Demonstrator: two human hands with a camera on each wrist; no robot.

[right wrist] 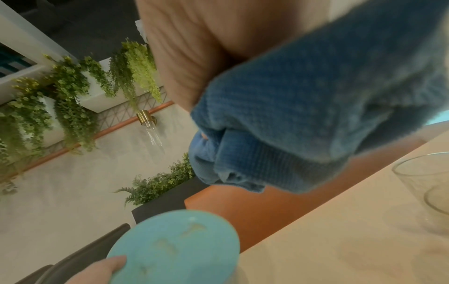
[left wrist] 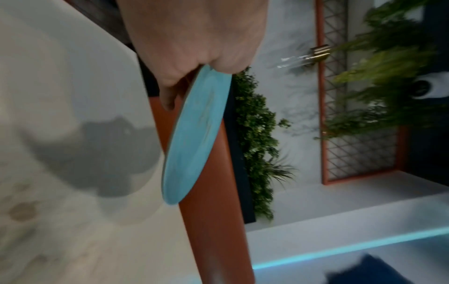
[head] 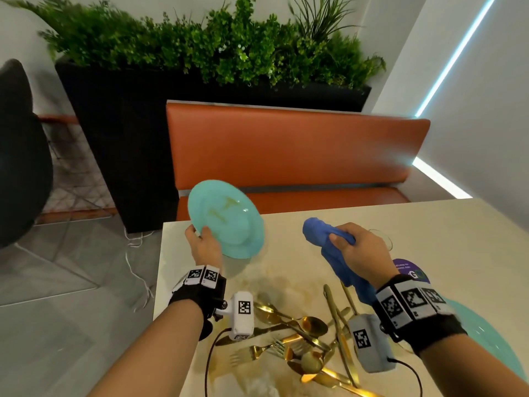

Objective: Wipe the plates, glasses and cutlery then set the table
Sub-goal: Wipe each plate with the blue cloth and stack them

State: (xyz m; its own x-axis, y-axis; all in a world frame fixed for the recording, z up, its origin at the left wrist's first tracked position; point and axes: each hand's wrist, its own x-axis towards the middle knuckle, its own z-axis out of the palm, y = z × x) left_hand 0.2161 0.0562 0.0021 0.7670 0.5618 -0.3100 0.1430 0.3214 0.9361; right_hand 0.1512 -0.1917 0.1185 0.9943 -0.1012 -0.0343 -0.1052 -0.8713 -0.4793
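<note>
While holding the plate lifted clear of the table, over its far left corner, pinching the near rim with the left hand: thumb on the upper face, fingers curled behind. Tilting the soiled face toward the right side, probably to present the yellowish smears to the cloth and to leave the whole surface free for wiping.

Gripping that blue cloth in the right hand, fingers wrapped round a bunched wad with the loose end hanging down toward the wrist; bunching it this way likely giving a firm pad to rub with. Hovering just beside the plate, not touching it, so judging the wiping of this plate as not yet begun.

Leaving the cutlery in a tangled heap on the table near the body, between the two forearms, presumably waiting its turn.

Counting two plates: the one in hand and a second plate lying flat at the right edge, mostly hidden by the right wrist. Counting one glass for certain, standing on the table behind the right hand. Counting one cloth. Counting the gold cutlery only roughly: one fork, several spoons and knives, overlapping too much for an exact number.
</note>
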